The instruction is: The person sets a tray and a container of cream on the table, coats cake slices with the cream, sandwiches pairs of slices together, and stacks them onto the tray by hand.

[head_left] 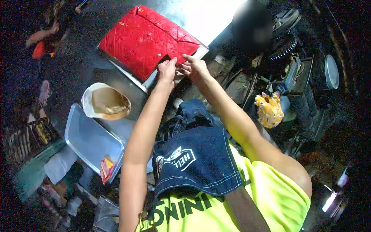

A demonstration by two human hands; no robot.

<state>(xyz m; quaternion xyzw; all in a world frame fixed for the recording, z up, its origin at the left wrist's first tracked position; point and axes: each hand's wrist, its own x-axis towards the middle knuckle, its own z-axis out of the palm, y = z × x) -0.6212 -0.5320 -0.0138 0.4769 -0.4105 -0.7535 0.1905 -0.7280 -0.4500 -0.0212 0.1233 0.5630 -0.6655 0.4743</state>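
A bright red, creased slab or covering (pixel 143 40) lies on a pale flat tray (pixel 129 74) at the top centre, with cut-like lines across its surface. At its near right corner, my left hand (pixel 167 70) has its fingers pinched together at the edge. Close beside it, my right hand (pixel 193 66) touches the same corner, thumb and forefinger near the red edge and the other fingers curled. A dark gap shows in the red surface between the hands. What the fingertips grip is too small to make out.
A white container with brown contents (pixel 110 102) stands left of my left forearm. Below it is a clear plastic tray (pixel 91 135) with a colourful packet (pixel 106 170). A yellow patterned bag (pixel 269 111) and metal items are at the right. Part of another person shows at the upper left.
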